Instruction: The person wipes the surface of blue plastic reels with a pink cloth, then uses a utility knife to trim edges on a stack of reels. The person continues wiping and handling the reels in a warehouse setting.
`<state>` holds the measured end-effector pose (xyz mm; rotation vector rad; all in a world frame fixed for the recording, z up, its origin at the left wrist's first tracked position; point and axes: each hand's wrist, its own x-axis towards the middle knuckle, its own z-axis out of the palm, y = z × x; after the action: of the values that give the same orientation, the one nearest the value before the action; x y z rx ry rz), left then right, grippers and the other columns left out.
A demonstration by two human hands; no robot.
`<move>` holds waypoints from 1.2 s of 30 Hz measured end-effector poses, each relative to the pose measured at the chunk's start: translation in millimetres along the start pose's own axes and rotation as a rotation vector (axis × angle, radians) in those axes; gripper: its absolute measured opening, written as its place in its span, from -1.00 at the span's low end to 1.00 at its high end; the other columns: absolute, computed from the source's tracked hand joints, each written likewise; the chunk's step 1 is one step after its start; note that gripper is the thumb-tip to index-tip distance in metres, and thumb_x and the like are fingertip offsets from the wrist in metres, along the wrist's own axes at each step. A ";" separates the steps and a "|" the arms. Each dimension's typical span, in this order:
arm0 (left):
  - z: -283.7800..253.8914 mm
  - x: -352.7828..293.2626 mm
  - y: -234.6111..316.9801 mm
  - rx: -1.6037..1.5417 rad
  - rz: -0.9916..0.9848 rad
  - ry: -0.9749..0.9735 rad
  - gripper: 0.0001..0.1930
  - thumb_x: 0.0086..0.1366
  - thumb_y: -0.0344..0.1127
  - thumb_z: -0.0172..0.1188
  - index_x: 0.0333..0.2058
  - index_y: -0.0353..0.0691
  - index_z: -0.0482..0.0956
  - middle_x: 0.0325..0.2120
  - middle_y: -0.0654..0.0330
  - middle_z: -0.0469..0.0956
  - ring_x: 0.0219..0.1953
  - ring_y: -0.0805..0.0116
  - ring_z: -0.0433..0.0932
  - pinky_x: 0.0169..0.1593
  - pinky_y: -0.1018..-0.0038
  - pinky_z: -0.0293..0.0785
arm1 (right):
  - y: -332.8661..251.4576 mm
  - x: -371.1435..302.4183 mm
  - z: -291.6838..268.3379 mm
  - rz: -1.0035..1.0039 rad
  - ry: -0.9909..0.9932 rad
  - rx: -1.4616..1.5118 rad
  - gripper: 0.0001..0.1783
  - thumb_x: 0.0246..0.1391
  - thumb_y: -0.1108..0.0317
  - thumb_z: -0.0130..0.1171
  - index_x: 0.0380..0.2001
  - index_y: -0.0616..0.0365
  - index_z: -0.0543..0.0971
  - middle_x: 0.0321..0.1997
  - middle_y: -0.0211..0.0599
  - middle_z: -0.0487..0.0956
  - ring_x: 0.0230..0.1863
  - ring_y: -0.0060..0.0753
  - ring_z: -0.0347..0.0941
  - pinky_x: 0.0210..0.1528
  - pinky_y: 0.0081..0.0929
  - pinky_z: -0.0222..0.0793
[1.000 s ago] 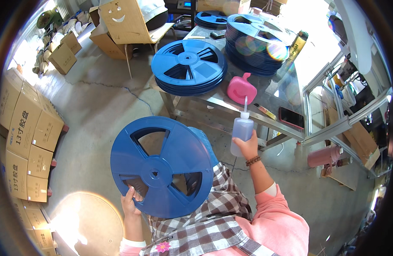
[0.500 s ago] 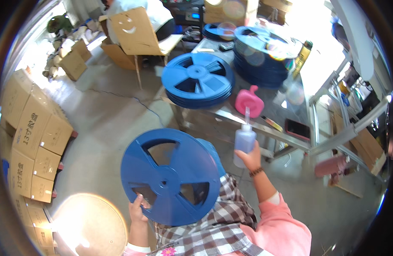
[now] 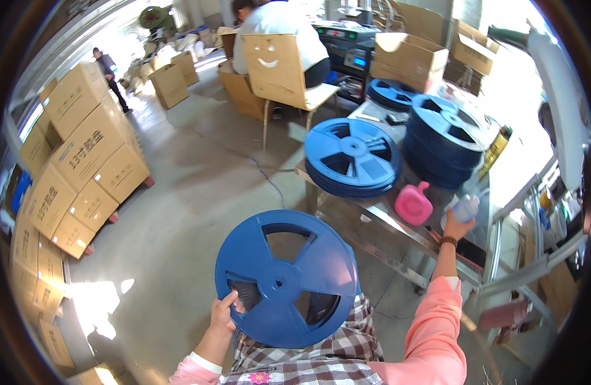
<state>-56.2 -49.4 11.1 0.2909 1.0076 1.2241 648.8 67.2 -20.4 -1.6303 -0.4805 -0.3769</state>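
My left hand (image 3: pixel 225 312) grips a large blue plastic reel (image 3: pixel 321 268) by its lower left edge, with fingers at one of its cut-out windows. The reel rests tilted over my lap, above a checked apron (image 3: pixel 347 337). At the right, my right hand (image 3: pixel 460 227) is closed around a translucent squeeze bottle (image 3: pixel 465 208), over the table's near right part. Whether the bottle touches the tabletop, I cannot tell. Just left of it lies a pink plastic container (image 3: pixel 413 205) with a looped top. A dark phone (image 3: pixel 471 254) lies near my right wrist.
Stacked blue reels (image 3: pixel 352 151) and a taller reel stack (image 3: pixel 442 151) stand on the metal table (image 3: pixel 388 215). A yellow can (image 3: pixel 495 153) is behind them. Cartons (image 3: pixel 93 154) are piled at left. A person sits on a wooden chair (image 3: pixel 273 70); another person (image 3: pixel 111 77) stands far off.
My right hand has carried the squeeze bottle forward and right, from beside the table to over it. My left hand still holds the reel. The view has shifted, showing more of the room.
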 end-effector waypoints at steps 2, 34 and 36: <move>-4.2 -5.3 3.6 -0.032 -0.020 0.014 -0.85 0.17 -0.43 0.25 -0.29 -0.15 0.47 -0.66 0.27 0.39 -0.65 0.38 0.40 -0.54 0.44 0.34 | 13.5 5.5 15.9 0.011 0.025 -0.063 0.13 -0.39 0.13 0.62 0.19 0.36 0.18 0.20 0.06 0.30 0.23 -0.03 0.29 0.35 -0.16 0.14; 36.6 15.9 12.3 0.075 0.012 -0.079 -0.69 0.18 -0.35 0.16 -0.74 -0.26 0.43 -0.67 0.10 0.48 -0.58 0.30 0.48 -0.43 0.44 0.39 | -101.6 -42.1 -81.7 0.951 -0.902 1.306 -0.22 0.16 -0.04 0.13 0.35 0.05 0.17 0.40 -0.11 0.21 0.41 0.01 0.07 0.38 0.20 -0.06; 20.1 17.6 15.1 0.131 0.005 0.017 -0.73 0.18 -0.33 0.19 -0.67 -0.22 0.43 -0.71 0.16 0.42 -0.59 0.30 0.45 -0.42 0.44 0.40 | -140.8 -83.8 -74.4 0.979 -1.038 1.449 -0.20 0.13 0.00 0.20 0.34 0.04 0.18 0.41 -0.11 0.20 0.41 0.05 0.05 0.37 0.30 -0.09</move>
<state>-50.5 -22.2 24.1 0.3857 1.1046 1.1691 507.1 -2.9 65.6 -0.3162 -0.4329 1.3453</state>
